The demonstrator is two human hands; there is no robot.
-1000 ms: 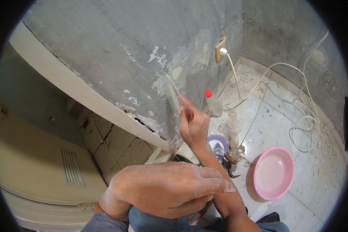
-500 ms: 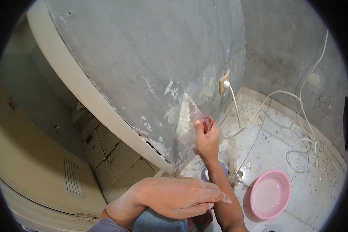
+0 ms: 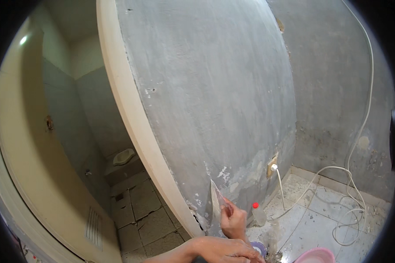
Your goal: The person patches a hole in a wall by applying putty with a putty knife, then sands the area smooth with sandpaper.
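My right hand grips a triangular putty spreader with whitish paste along its blade. The spreader's edge rests at the lower part of a grey, patched wall, near a pale door frame. Across my right forearm lies my left hand, its fingers stretched out and holding nothing; the lower edge cuts off part of it. Beneath my right wrist a purple tub with white stuff in it is partly hidden.
A clear bottle with a red cap stands by the wall near a socket with a white plug. A white cable loops over the tiled floor. A pink basin is at the lower edge. Left is an open doorway with a door.
The view has tilted up, so hands, spreader and basin sit lower in it. The spreader now shows more edge-on, still in my right hand. The red-capped bottle has come into sight.
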